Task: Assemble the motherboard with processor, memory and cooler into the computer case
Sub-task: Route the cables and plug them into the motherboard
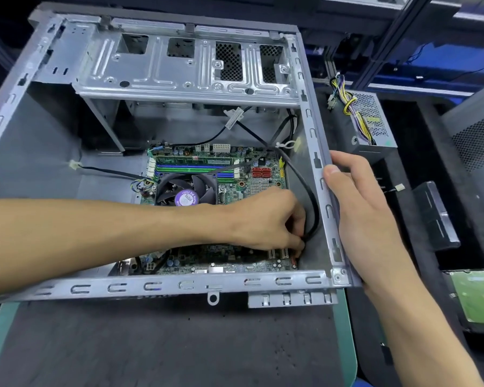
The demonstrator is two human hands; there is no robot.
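Note:
An open grey metal computer case (162, 286) lies on its side on a dark mat. Inside it sits the green motherboard (229, 261) with a cooler fan (186, 191) bearing a purple label and memory sticks (193, 160) behind it. My left hand (266, 222) reaches across the board to its near right corner, where its curled fingers pinch the end of a black cable (305, 180) looping down from the back. My right hand (355, 196) grips the case's right side rail, thumb on the inner edge.
A power supply (372, 124) with a bundle of coloured wires lies right of the case. Further right are a black drive bracket (433, 216), a hard drive (475, 297) and a perforated grey panel (478, 141). Loose black cables run across the case's interior.

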